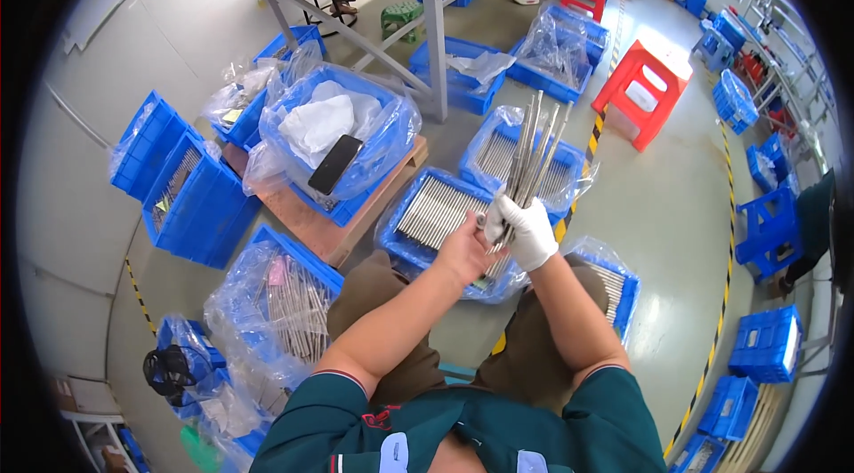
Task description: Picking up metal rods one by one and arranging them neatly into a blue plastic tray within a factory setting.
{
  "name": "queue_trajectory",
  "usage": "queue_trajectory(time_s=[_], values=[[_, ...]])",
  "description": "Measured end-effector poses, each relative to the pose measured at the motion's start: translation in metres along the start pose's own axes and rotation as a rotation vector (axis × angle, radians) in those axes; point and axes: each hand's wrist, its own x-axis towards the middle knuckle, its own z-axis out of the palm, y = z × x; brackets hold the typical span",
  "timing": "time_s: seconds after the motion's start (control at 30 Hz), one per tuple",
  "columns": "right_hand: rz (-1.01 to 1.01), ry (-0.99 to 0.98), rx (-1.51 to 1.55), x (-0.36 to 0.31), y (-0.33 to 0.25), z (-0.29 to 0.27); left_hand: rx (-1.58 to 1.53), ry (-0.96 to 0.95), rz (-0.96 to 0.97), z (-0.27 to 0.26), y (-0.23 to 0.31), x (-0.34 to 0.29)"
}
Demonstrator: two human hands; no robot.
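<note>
A bundle of slim silvery metal rods (534, 153) slants up and away in front of me, spread apart at its far end. My right hand (531, 235), in a white glove, is closed around its lower part. My left hand (464, 252) is bare, its fingers curled at the bundle's lower end; the glove and rods partly hide the fingertips. Below the hands, a blue crate (389, 233) lined with clear plastic holds rows of similar rods (436, 211). Just beyond it, another lined crate (469, 146) contains more rods, partly behind the bundle.
Rod-filled crates stand at my left (334, 282) and right (630, 300). A phone (336, 164) lies on a plastic-covered crate upon a wooden pallet (356, 228). A red stool (645, 92) stands ahead right. A table leg (433, 46) rises ahead; people sit farther off.
</note>
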Motion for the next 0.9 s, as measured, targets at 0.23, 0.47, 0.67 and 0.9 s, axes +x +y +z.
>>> queue_trajectory(time_s=[0.23, 0.47, 0.67, 0.9], values=[[-0.139, 0.204, -0.168, 0.003, -0.003, 0.021, -0.208, -0.053, 0.062, 0.052, 0.005, -0.001], [-0.217, 0.236, -0.203, 0.014, -0.012, 0.015, -0.120, 0.077, 0.015, 0.028, -0.014, 0.013], [-0.482, 0.287, 0.035, 0.029, -0.039, -0.019, 0.311, 0.343, 0.004, 0.006, -0.007, 0.006], [0.109, 0.456, 0.437, 0.017, -0.007, -0.076, 1.394, 0.456, 0.880, 0.016, 0.064, -0.001]])
